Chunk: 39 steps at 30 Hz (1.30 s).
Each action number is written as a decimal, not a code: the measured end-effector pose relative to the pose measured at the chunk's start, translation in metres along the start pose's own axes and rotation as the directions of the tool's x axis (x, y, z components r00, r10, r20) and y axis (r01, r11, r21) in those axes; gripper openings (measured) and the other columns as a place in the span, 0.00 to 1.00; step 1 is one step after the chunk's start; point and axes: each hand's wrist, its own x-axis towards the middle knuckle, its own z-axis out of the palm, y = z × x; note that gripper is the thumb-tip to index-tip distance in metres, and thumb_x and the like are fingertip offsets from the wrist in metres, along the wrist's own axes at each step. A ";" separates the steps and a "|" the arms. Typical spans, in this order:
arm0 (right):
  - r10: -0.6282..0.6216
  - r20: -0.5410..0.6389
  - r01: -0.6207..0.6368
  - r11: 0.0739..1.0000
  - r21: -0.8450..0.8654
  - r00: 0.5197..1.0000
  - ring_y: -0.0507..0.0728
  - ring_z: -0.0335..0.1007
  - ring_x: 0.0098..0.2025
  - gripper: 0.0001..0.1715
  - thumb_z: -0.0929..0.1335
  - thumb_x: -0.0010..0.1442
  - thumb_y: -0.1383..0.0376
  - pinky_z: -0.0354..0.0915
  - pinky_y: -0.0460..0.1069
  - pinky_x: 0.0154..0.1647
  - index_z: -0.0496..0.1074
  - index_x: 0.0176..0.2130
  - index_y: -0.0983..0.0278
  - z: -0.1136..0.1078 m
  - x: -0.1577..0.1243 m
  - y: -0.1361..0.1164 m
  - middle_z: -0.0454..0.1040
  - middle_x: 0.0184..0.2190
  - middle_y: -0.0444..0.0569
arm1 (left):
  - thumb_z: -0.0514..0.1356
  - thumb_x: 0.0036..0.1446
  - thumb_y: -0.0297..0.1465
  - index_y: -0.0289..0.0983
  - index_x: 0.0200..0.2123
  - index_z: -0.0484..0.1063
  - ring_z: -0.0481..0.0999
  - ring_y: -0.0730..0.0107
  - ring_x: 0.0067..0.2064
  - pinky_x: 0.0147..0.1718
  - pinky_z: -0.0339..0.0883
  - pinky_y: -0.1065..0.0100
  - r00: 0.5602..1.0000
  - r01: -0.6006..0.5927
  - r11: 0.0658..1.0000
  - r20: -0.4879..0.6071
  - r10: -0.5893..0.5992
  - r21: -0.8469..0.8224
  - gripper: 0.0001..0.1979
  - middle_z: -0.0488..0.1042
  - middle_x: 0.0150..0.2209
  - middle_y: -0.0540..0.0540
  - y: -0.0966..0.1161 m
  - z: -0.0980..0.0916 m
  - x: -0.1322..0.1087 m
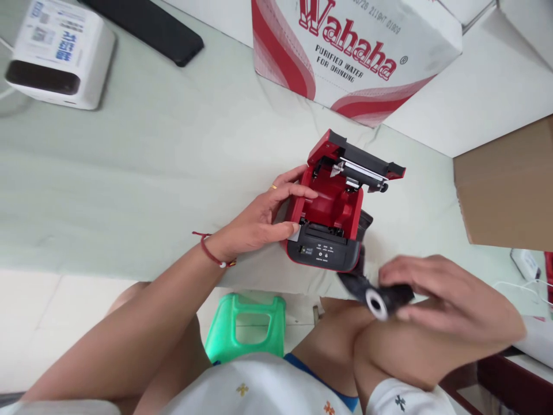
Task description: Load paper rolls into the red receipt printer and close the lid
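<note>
A small red and black printer sits on the pale green table near its front edge, with its lid flipped up and the inner bay showing. My left hand grips the printer's left side, fingers over the rim and thumb near a white label. My right hand is below and to the right of the printer, off the table edge, fingers closed round a black roll with a white core end. A black strip runs from the roll up toward the printer.
A red and white cardboard water box stands at the back. A white device and a black flat object lie far left. A brown carton is at right. A green plastic stool stands under the table edge.
</note>
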 end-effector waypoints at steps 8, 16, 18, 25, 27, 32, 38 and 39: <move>-0.201 -0.173 0.189 0.978 -0.087 0.964 0.56 0.91 0.49 0.16 0.69 0.85 0.59 0.82 0.48 0.50 0.77 0.67 0.55 0.014 0.053 -0.034 0.91 0.54 0.49 | 0.77 0.63 0.43 0.53 0.66 0.82 0.49 0.36 0.91 0.89 0.49 0.35 1.000 0.013 1.000 -0.005 -0.013 0.013 0.29 0.51 0.90 0.46 0.000 0.001 -0.001; 0.212 -0.481 -0.338 0.921 -0.192 0.851 0.67 0.88 0.46 0.27 0.67 0.77 0.63 0.79 0.59 0.45 0.78 0.69 0.63 0.050 0.133 -0.035 0.90 0.56 0.59 | 0.76 0.65 0.42 0.51 0.69 0.78 0.49 0.39 0.91 0.88 0.49 0.37 1.000 -0.026 1.000 0.004 0.026 -0.008 0.31 0.53 0.89 0.42 -0.003 0.004 0.000; 0.254 -0.458 -0.395 0.886 -0.243 0.852 0.70 0.88 0.49 0.28 0.66 0.76 0.64 0.78 0.61 0.46 0.78 0.70 0.63 0.050 0.137 -0.035 0.89 0.58 0.60 | 0.76 0.65 0.42 0.51 0.70 0.77 0.48 0.39 0.91 0.88 0.49 0.37 1.000 -0.031 1.000 0.006 0.031 0.004 0.32 0.53 0.89 0.41 -0.003 0.004 0.000; 0.341 -0.528 -0.591 0.682 -0.430 0.778 0.71 0.86 0.39 0.26 0.66 0.77 0.62 0.70 0.59 0.34 0.80 0.68 0.62 0.048 0.141 -0.048 0.91 0.52 0.61 | 0.74 0.66 0.44 0.51 0.68 0.79 0.49 0.37 0.91 0.88 0.49 0.36 0.999 -0.036 0.999 0.007 0.036 0.030 0.29 0.52 0.89 0.41 -0.002 0.006 -0.001; 0.290 -0.520 -0.561 0.660 -0.499 0.803 0.67 0.84 0.36 0.25 0.66 0.76 0.63 0.67 0.57 0.30 0.82 0.66 0.59 0.049 0.142 -0.048 0.91 0.51 0.59 | 0.74 0.67 0.43 0.50 0.66 0.80 0.49 0.38 0.91 0.89 0.48 0.36 1.000 -0.029 0.999 0.006 0.029 0.041 0.27 0.52 0.89 0.42 0.000 0.007 -0.001; 0.266 -0.494 -0.538 0.628 -0.563 0.828 0.65 0.83 0.34 0.24 0.67 0.74 0.64 0.65 0.56 0.29 0.85 0.62 0.57 0.048 0.150 -0.044 0.91 0.51 0.58 | 0.73 0.65 0.36 0.50 0.66 0.80 0.51 0.39 0.91 0.88 0.51 0.35 1.000 -0.026 0.997 -0.003 0.026 0.066 0.27 0.52 0.89 0.41 0.002 0.007 -0.003; 0.439 -0.460 -0.634 0.583 -0.507 0.772 0.73 0.87 0.43 0.24 0.68 0.76 0.62 0.74 0.60 0.39 0.85 0.64 0.57 0.044 0.163 -0.041 0.91 0.51 0.61 | 0.70 0.63 0.32 0.48 0.66 0.80 0.49 0.38 0.91 0.88 0.50 0.34 0.999 -0.035 0.994 0.007 0.035 0.106 0.28 0.54 0.89 0.38 0.005 0.006 -0.003; 0.421 -0.464 -0.621 0.619 -0.481 0.779 0.74 0.88 0.47 0.24 0.68 0.77 0.61 0.76 0.61 0.42 0.84 0.65 0.58 0.044 0.161 -0.040 0.91 0.54 0.61 | 0.70 0.63 0.32 0.47 0.67 0.80 0.49 0.38 0.91 0.88 0.50 0.34 0.999 -0.036 0.993 0.009 0.035 0.116 0.28 0.54 0.88 0.38 0.005 0.005 -0.003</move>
